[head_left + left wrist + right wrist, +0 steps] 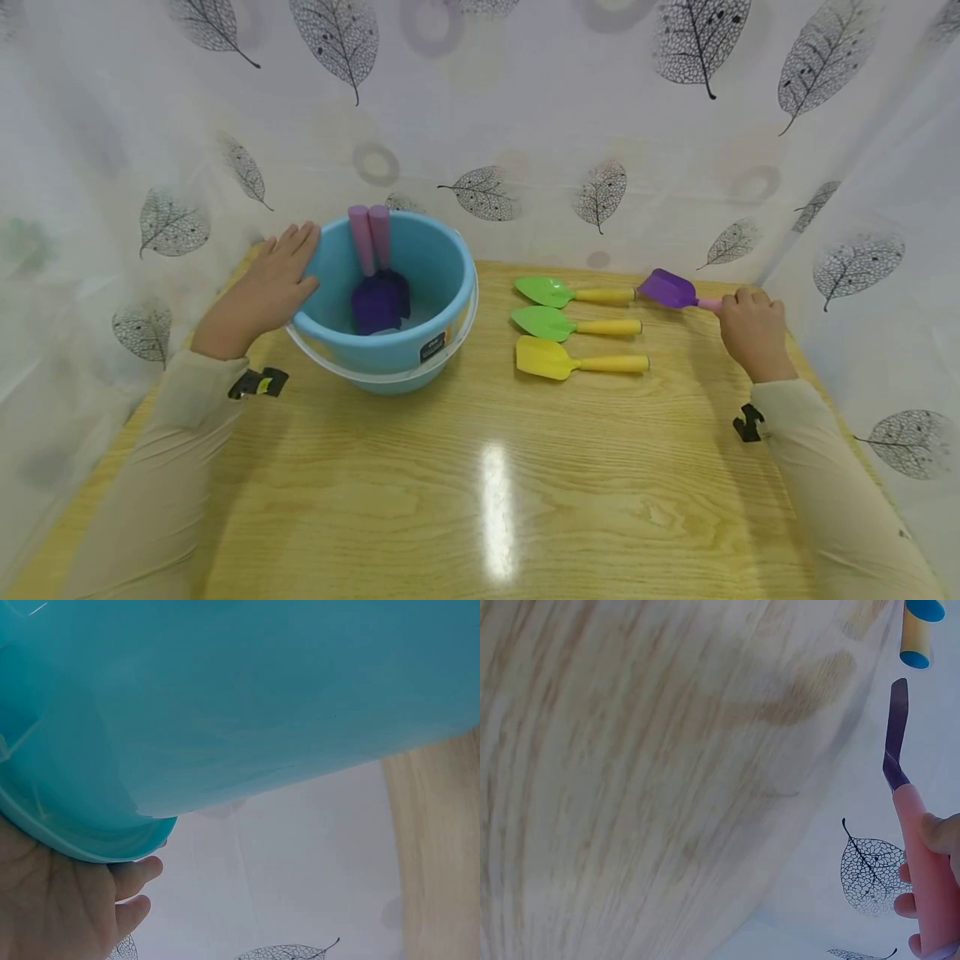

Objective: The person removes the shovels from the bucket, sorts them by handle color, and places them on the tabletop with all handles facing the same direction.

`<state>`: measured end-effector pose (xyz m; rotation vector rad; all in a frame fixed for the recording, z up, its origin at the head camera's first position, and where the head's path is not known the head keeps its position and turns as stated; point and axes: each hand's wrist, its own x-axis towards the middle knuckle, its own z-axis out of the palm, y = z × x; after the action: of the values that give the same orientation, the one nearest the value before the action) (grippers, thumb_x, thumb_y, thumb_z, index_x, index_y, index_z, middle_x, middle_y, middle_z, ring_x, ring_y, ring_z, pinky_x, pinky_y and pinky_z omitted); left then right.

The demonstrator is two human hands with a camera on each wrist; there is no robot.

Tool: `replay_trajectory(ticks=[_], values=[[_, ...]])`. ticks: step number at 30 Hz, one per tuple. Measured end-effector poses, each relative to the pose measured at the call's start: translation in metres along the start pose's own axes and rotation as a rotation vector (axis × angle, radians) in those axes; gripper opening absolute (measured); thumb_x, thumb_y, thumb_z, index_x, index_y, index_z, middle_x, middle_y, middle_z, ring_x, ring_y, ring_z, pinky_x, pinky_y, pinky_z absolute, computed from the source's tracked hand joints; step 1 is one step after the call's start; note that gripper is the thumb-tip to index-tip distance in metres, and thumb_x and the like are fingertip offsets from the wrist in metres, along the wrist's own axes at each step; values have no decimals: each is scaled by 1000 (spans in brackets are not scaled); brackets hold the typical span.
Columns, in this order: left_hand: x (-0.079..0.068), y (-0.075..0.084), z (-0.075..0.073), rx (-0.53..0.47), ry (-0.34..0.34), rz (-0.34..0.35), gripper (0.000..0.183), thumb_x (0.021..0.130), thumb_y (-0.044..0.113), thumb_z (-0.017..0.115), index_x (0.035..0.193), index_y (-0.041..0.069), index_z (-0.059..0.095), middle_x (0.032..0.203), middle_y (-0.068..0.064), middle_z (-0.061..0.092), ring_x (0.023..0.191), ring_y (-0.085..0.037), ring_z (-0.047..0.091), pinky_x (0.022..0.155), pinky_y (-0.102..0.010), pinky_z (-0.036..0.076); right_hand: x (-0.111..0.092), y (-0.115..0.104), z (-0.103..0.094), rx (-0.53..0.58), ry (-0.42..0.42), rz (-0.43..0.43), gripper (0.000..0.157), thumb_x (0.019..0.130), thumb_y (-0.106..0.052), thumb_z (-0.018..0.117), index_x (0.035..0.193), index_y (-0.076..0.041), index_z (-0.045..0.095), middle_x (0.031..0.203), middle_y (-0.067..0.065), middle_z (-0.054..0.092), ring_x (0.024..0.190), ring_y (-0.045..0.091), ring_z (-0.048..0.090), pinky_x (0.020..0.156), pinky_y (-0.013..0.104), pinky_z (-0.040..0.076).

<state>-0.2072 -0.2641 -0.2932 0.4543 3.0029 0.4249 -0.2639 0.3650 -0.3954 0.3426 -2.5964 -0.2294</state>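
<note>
My left hand (268, 283) rests on the left rim of a light blue bucket (390, 358), its fingers straight; the left wrist view shows the fingers (127, 877) along the outside of the rim. Inside the bucket lean two toy shovels with pink handles (371, 242) and purple blades (378, 302). At the right, my right hand (756, 329) grips the pink handle (924, 862) of another purple-bladed shovel (669, 288). Its blade points left, close to the end of a yellow handle.
Between bucket and right hand lie two green trowels (543, 292) (542, 323) and a yellow shovel (546, 358), handles to the right. The bucket's white handle (375, 379) hangs at its front. A leaf-print curtain (540, 125) surrounds the wooden table (390, 500).
</note>
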Motion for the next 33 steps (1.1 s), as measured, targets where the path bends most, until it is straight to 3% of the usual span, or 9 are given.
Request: replay_trajectory(ticks=[2, 8, 11, 22, 33], values=[[0, 0, 1, 1, 6, 2, 64, 98, 17, 32, 147, -8, -1, 155, -29, -1, 143, -45, -4, 115, -60, -2, 0, 1, 1, 4, -13, 1, 23, 86, -8, 63, 78, 13, 55, 80, 30, 54, 74, 48, 53, 56, 55, 40], [0, -2, 3, 8, 25, 9, 64, 98, 17, 32, 147, -9, 0, 155, -29, 0, 143, -45, -3, 115, -59, -2, 1, 5, 1, -1, -187, 25, 24, 89, -9, 59, 84, 14, 56, 83, 31, 54, 74, 48, 54, 60, 58, 41], [0, -2, 3, 7, 25, 9, 64, 98, 17, 32, 147, -8, 0, 155, -28, 0, 143, -45, -3, 115, -59, -2, 1, 6, 1, -6, -235, 25, 25, 90, -9, 57, 86, 15, 57, 85, 31, 54, 75, 47, 54, 60, 58, 41], [-1, 0, 1, 3, 18, 4, 64, 98, 17, 32, 148, -8, -1, 155, -28, -1, 143, -45, -4, 115, -59, -3, -1, 5, 2, -11, -239, 15, 25, 90, -9, 57, 87, 15, 57, 82, 30, 55, 72, 45, 54, 60, 58, 42], [-2, 1, 1, -4, 13, -2, 64, 98, 17, 32, 148, -8, -1, 155, -28, -1, 144, -44, -5, 115, -59, -3, -2, 5, 4, 1, -340, -16, 23, 92, -4, 52, 98, 17, 55, 90, 34, 54, 74, 45, 55, 57, 58, 45]])
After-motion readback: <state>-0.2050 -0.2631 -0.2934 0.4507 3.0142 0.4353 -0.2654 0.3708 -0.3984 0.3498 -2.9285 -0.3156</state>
